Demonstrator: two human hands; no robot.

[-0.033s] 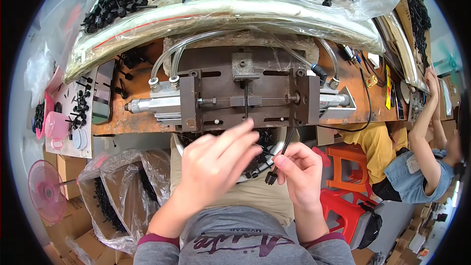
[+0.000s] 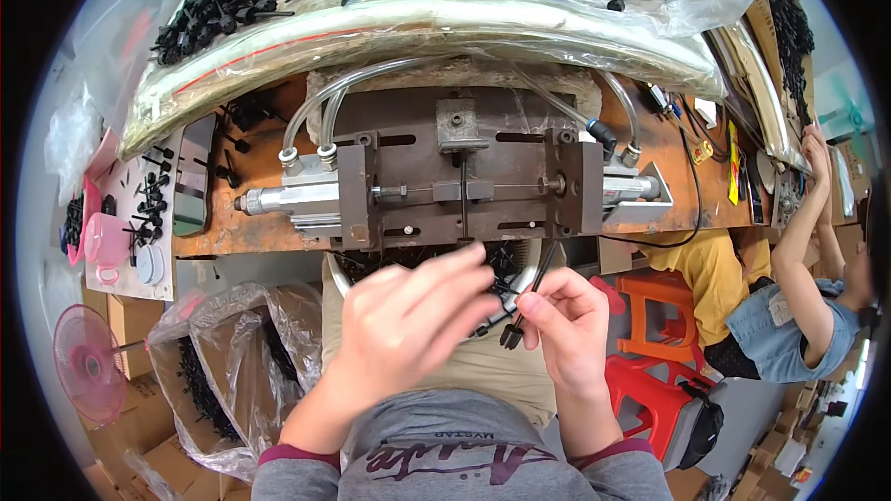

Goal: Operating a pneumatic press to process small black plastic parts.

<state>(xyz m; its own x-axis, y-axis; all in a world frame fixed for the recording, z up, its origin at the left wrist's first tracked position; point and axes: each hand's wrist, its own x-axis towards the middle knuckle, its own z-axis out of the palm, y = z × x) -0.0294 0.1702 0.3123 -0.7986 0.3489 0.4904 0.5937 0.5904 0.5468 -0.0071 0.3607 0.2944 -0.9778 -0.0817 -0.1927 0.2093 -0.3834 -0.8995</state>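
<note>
My left hand (image 2: 408, 320) is in front of the clamping fixture (image 2: 408, 213), its fingers stretched out and smeared by motion. It appears to hold nothing. A black rod (image 2: 465, 209) stands lengthwise between the fixture's two small metal blocks, its near end close to my left fingertips. In my right hand (image 2: 571, 315), thumb and fingers pinch another thin black rod with a ridged head (image 2: 510, 337). That head points down towards my lap, and the shaft slants up to the fixture's front edge. Partly hidden behind my hands, a container of black parts (image 2: 506, 292) sits over my lap.
Air cylinders (image 2: 306, 204) with clear hoses flank the fixture. A plastic-covered roll (image 2: 418, 23) carrying black parts lies behind it. Plastic-lined boxes (image 2: 241, 362) and a pink fan (image 2: 88, 353) are at left. Red stools (image 2: 640, 399) and another person (image 2: 789, 315) are at right.
My left hand has drawn slightly back towards me, away from the rod in the fixture. My right hand stays nearly in place with its rod.
</note>
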